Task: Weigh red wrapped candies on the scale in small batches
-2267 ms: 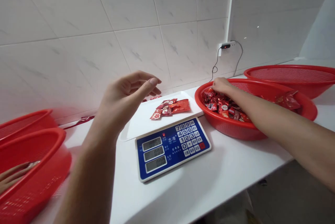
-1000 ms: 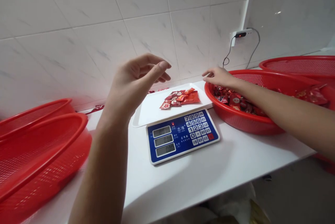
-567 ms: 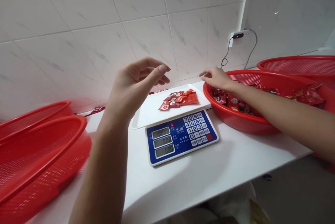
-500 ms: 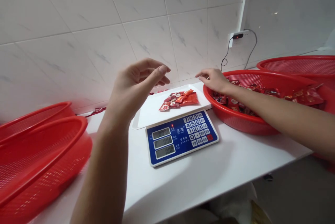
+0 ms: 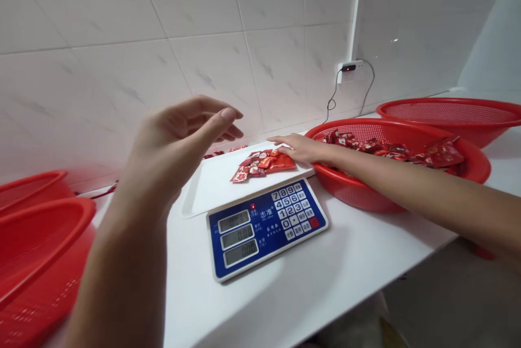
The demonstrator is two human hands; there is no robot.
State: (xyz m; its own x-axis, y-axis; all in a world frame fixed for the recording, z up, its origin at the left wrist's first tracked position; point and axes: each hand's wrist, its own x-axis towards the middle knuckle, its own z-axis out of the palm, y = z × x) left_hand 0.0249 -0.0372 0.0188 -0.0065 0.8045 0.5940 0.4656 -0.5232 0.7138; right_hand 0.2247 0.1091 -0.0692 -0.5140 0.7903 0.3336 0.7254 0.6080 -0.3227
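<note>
My left hand (image 5: 185,133) is raised over the left side of a white weighing tray (image 5: 207,188), with loosely curved fingers and nothing visible in it. A pile of small red wrapped packets (image 5: 254,166) lies on the tray. My right hand (image 5: 299,147) reaches over the tray's right end, fingers extended, at the back right of the pile; whether it touches the packets I cannot tell. In front of the tray is the blue keypad panel (image 5: 266,228) of the digital scale, its displays lit. Beneath my right forearm, a red mesh basket (image 5: 358,196) holds many similar packets.
Another red basket (image 5: 451,106) stands at the far right, and red baskets (image 5: 44,261) stand at the left. Several packets (image 5: 220,153) lie behind the tray. A power strip (image 5: 349,68) with a cable is on the tiled wall. The white table's front edge (image 5: 366,293) crosses the lower right.
My right hand has moved left from above the basket rim to the packets on the tray. My left hand stays raised with a similar pose. The view has shifted somewhat to the right.
</note>
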